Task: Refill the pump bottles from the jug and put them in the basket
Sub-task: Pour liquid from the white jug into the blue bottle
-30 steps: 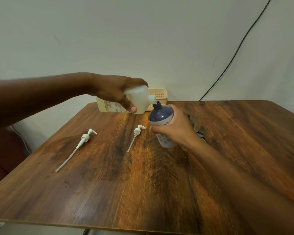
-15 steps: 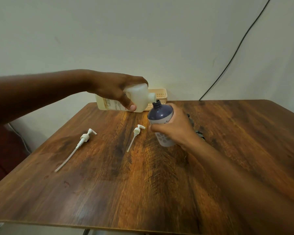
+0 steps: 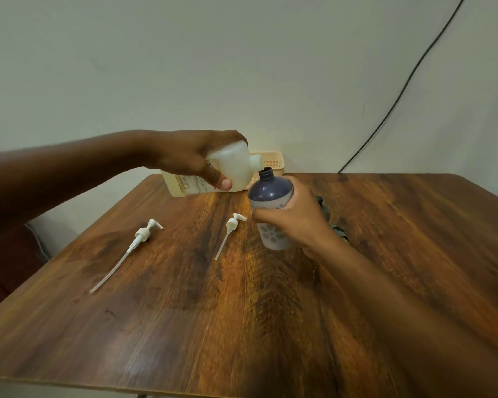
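My left hand (image 3: 196, 159) grips a translucent white jug (image 3: 230, 170) tipped on its side, its spout right over the open neck of a dark purple pump bottle (image 3: 270, 193). My right hand (image 3: 293, 222) is wrapped round that bottle, which stands tilted slightly toward the jug on the wooden table (image 3: 242, 311). Two white pump heads with dip tubes lie on the table: a long one (image 3: 140, 238) at the left and a shorter one (image 3: 230, 228) just left of the bottle. A beige basket (image 3: 270, 163) stands at the table's far edge behind the jug.
A dark object (image 3: 332, 225) is partly hidden behind my right wrist. A black cable (image 3: 400, 90) runs down the wall at the right. The table's near edge lies close to the bottom of the view.
The jug has been lifted slightly and tipped further, with its spout staying over the bottle's neck. The bottle and pump heads have stayed where they were.
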The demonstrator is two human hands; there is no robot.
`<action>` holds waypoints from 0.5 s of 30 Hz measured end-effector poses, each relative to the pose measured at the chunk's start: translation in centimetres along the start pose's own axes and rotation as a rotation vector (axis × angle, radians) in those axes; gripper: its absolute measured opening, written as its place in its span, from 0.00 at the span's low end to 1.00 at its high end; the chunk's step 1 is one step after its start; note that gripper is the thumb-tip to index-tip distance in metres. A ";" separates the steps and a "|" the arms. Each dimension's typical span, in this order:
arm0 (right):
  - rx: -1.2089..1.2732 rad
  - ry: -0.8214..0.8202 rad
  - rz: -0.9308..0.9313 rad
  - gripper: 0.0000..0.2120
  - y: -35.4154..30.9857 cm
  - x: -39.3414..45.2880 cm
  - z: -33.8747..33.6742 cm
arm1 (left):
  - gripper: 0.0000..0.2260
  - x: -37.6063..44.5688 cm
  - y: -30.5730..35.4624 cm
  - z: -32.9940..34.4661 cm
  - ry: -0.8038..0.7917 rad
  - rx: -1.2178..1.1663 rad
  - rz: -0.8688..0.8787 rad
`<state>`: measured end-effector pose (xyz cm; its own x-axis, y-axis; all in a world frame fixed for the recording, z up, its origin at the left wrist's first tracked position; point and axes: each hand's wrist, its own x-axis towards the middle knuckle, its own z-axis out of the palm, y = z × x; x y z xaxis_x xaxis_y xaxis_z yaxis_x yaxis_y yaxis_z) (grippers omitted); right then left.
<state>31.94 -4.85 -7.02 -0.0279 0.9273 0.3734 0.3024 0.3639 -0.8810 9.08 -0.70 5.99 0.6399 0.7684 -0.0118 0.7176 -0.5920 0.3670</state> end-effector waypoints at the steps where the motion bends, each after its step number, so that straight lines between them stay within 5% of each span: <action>1: 0.013 -0.002 0.002 0.35 0.0 0.1 0.1 | 0.34 -0.1 -0.2 0.2 0.013 -0.012 0.002; 15: 0.230 0.022 0.001 0.31 -0.6 2.6 1.5 | 0.31 -1.0 -6.7 4.8 0.210 -0.457 -0.040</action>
<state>30.26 -2.52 -5.92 -0.0061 0.9263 0.3767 0.0775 0.3760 -0.9234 4.91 1.36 -0.90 0.5118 0.8483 0.1358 0.5168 -0.4303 0.7401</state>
